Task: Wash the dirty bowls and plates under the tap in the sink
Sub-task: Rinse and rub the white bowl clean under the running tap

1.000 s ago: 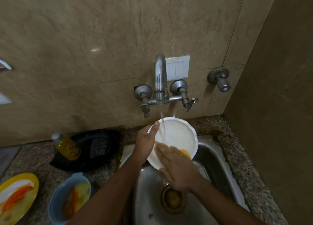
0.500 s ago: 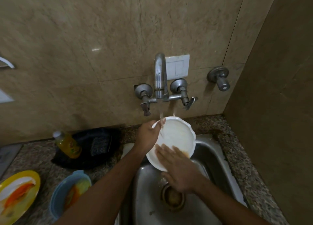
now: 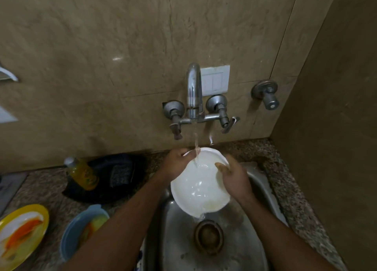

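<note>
**Rinsing the white plate: let the water carry the last residue off the low edge**

The white plate (image 3: 199, 184) is held over the steel sink (image 3: 177, 248), tilted so its near edge sits low above the drain (image 3: 208, 237). The stream from the tap (image 3: 194, 91) strikes its far part, and water runs off the near rim in a thin trickle. A faint yellowish smear sits near that low edge, so the rinse looks close to done but not finished.

The left hand (image 3: 177, 162) pinches the far-left rim, thumb on the plate's face. The right hand (image 3: 234, 180) curls its fingers over the right rim; its grip wraps the edge and is not flat on the face.

To do this step well, keep the tilt towards the drain, turn the plate so the stream reaches the smeared part, and rub that spot with the right fingers. A wet plate is slippery, so one hand should hold the rim firmly while the other rubs.

On the granite surface (image 3: 49, 189) to the left wait a blue bowl (image 3: 81, 236) and a yellow plate (image 3: 22, 233), both with orange food traces. Farther off stand a yellow bottle (image 3: 82, 173) and a dark bag-like thing (image 3: 116, 174).
</note>
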Available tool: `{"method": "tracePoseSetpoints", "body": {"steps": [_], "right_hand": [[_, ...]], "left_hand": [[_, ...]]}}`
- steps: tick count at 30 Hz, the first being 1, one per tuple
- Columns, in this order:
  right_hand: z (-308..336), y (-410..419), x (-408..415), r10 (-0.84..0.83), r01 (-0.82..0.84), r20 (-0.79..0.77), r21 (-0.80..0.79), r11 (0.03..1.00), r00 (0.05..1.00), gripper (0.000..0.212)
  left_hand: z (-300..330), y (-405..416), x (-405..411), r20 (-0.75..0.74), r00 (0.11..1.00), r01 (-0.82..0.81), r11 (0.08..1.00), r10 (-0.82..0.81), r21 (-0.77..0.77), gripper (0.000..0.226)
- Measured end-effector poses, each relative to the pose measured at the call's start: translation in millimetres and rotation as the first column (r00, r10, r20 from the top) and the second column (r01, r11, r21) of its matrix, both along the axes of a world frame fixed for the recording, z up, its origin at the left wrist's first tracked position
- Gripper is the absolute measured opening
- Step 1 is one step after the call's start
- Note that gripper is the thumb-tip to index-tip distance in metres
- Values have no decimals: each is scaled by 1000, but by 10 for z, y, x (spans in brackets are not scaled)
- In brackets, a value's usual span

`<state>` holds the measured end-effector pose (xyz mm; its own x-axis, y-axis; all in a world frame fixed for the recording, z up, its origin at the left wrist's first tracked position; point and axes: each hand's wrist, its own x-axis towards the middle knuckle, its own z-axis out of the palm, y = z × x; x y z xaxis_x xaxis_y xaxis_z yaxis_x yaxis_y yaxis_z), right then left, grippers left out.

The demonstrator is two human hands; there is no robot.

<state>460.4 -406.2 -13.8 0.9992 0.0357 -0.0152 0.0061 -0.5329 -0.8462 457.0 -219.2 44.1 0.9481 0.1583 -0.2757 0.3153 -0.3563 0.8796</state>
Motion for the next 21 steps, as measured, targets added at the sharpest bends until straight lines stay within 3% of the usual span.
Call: {"method": "tracePoseSetpoints", "body": {"steps": [2, 4, 8, 12, 14, 16, 17, 19, 21], "right_hand": [[-80, -19, -20, -102, 102, -8, 45, 994, 995, 20], [-164, -19, -76, -204, 214, -84, 138, 967, 975, 22], [-253, 47, -167, -285, 334, -215, 249, 909, 934, 30], [-251, 16, -182, -283, 311, -159, 192, 931, 946, 30], [-200, -8, -160, -270, 287, -125, 149, 946, 955, 32], [-139, 7, -167, -217, 221, -68, 55, 974, 974, 43], [-107, 12, -168, -179, 178, 1, -69, 982, 984, 53], [-62, 44, -171, -23, 104, 202, -400, 911, 979, 68], [-40, 160, -229, 250, -64, 260, -561, 825, 933, 65]], "left_hand": [[-136, 63, -72, 2, 994, -101, 961, 106, -256, 24], [-294, 48, -214, -23, 990, -138, 895, 141, -424, 32], [-509, -126, -394, -144, 968, -251, 754, 206, -606, 49], [-544, -96, -328, -197, 959, -285, 681, 205, -674, 58], [-494, -113, -297, -201, 962, -272, 687, 185, -674, 63], [-483, -138, -255, -167, 944, -328, 757, 284, -565, 55], [-477, -146, -253, -141, 927, -370, 780, 348, -505, 47], [-456, -164, -255, -112, 915, -394, 800, 387, -452, 38], [-431, -191, -252, -108, 925, -376, 835, 364, -403, 41]]}}
